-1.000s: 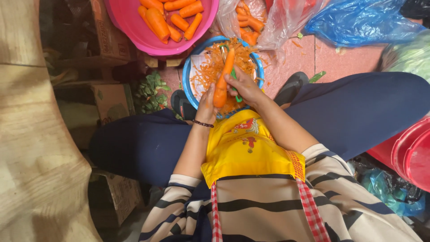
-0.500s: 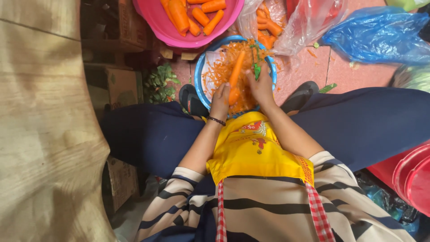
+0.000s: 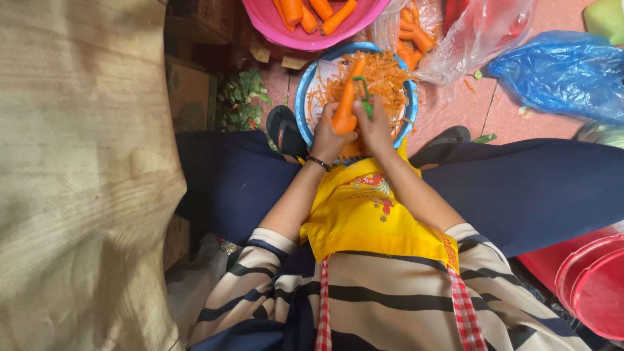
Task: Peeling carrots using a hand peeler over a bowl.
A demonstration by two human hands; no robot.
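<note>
My left hand (image 3: 329,135) grips the thick end of an orange carrot (image 3: 346,99), which points away from me over a blue bowl (image 3: 302,104) full of orange peelings. A green-handled peeler (image 3: 364,97) is in my right hand (image 3: 375,125), its blade resting against the carrot's right side near the middle. Both hands are close together above the bowl's near rim, between my knees.
A pink basin (image 3: 286,34) with peeled carrots stands beyond the bowl. A clear plastic bag (image 3: 448,39) holds more carrots at the upper right, beside a blue plastic bag (image 3: 559,71). Green leaves (image 3: 242,101) and cardboard boxes lie left. Red tubs (image 3: 588,286) sit at the lower right.
The view has shifted, so the bowl and hands sit more to the right. The peeler has moved along the carrot, and the carrot now points more straight away from me.
</note>
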